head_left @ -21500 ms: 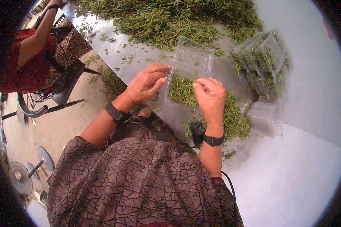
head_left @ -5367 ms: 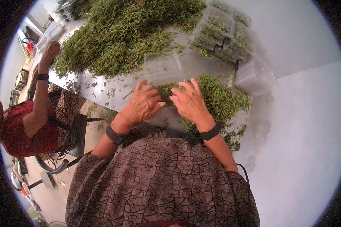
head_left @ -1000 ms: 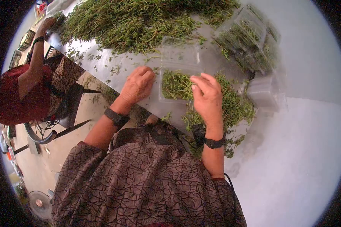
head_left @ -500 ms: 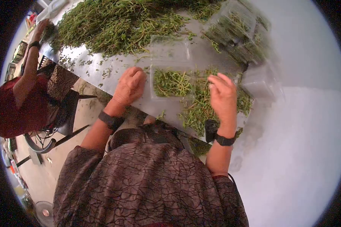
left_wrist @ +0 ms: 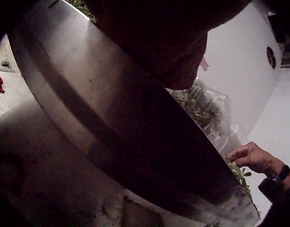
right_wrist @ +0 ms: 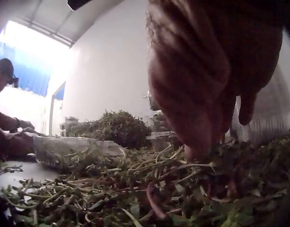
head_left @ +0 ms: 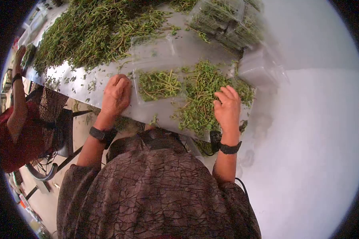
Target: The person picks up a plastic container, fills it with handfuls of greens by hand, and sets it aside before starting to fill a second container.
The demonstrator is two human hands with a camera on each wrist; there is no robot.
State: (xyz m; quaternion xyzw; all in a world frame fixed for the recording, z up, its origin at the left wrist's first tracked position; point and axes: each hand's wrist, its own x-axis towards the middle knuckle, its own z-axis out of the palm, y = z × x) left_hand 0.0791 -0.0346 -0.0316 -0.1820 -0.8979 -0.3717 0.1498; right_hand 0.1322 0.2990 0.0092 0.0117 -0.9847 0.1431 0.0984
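Observation:
A clear plastic clamshell box (head_left: 136,88) lies on the metal table with its lid (head_left: 152,52) folded back. Cut green stems (head_left: 159,85) with small leaves fill its base. My left hand (head_left: 116,95) rests on the table just left of the box, fingers loosely curled, with nothing visible in them. My right hand (head_left: 227,108) is over the right side of a loose pile of the same greens (head_left: 199,95). In the right wrist view its fingers (right_wrist: 194,150) point down to the stems, relaxed and slightly bent.
A large heap of greens (head_left: 95,32) covers the far side of the table. Filled clear boxes (head_left: 231,24) are stacked at the back right, with nested clear plastic containers (head_left: 259,65) in front of them. At the left, another person's arm (head_left: 16,99) reaches to the table.
The right hand has moved from the box's right edge rightward over the loose greens. The left hand stays beside the box. The head view has shifted, so the table appears further left and higher.

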